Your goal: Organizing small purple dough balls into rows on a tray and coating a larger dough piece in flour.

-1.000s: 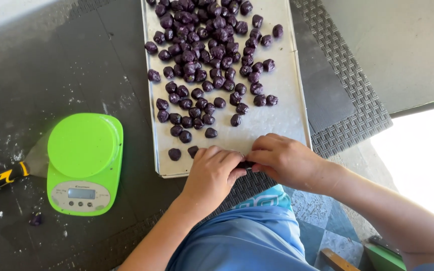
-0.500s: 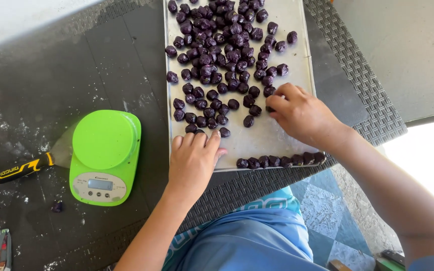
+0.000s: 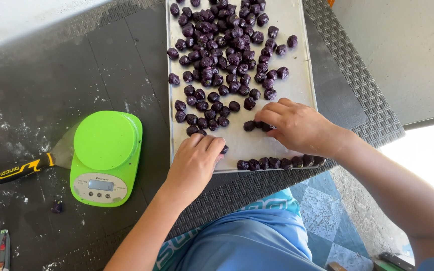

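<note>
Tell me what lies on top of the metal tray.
The metal tray holds many dark purple balls, heaped at the far end, with a neat row along the near edge. The left hand and right hand rest on it, hiding whatever lies beneath them.

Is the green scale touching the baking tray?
Apart. The head view shows a strip of dark table surface between the green scale and the left edge of the baking tray.

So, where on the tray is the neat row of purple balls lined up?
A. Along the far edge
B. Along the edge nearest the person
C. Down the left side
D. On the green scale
B: the row of purple balls lies along the near edge of the tray, just below the right hand.
</note>
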